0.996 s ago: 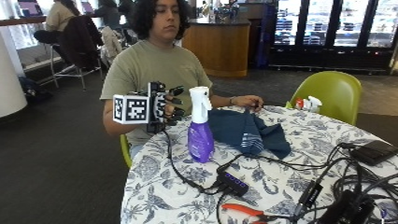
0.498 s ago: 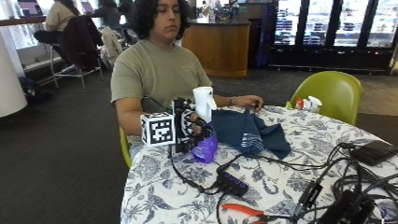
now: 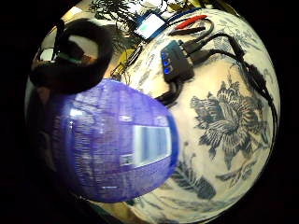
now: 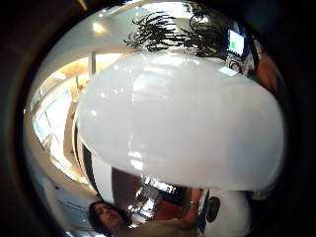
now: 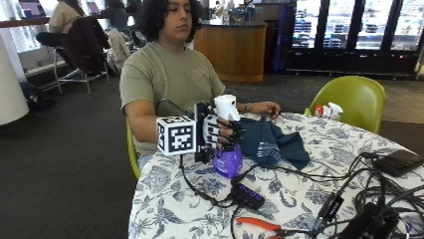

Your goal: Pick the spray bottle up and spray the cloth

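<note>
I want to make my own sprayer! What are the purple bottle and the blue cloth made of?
The spray bottle, gripped by the gloved right hand, looks like see-through purple plastic with a glossy white plastic spray head: light shines off both. The cloth looks like soft, dull dark-blue fabric, since it lies in loose folds on the table. Which kind of fabric, I cannot tell.

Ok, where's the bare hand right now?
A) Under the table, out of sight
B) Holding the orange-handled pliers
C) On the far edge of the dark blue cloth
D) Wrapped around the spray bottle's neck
C: in the outside view the bare hand rests at the far edge of the dark blue cloth, while the gloved right hand grips the purple spray bottle.
</note>
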`<state>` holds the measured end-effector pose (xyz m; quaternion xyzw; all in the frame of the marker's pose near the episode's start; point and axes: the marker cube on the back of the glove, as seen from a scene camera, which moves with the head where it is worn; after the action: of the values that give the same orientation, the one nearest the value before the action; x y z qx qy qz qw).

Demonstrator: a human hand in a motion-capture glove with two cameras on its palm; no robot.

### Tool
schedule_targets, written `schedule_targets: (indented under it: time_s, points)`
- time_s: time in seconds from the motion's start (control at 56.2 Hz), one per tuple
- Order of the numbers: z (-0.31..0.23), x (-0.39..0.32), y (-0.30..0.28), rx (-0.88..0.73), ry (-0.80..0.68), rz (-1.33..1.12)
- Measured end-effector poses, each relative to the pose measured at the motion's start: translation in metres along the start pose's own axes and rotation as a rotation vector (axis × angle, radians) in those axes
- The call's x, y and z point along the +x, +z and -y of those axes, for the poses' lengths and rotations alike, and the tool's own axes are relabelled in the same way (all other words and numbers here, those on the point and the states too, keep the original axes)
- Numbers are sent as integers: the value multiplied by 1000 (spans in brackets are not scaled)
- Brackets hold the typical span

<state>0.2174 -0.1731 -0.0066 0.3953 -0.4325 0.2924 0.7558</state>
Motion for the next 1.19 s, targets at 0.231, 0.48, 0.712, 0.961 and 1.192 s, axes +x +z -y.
schedule_targets:
  time_s: [0.231, 0.48, 0.712, 0.961, 1.192]
  points:
    - [-17, -60, -34, 49, -135, 76]
    - [-28, -156, -46, -154, -185, -81]
    - [-32, -201, 3, -562, -53, -457]
    - [-48, -147, 75, -933, 179, -957]
    - [-76, -73, 109, -1133, 336, -1146]
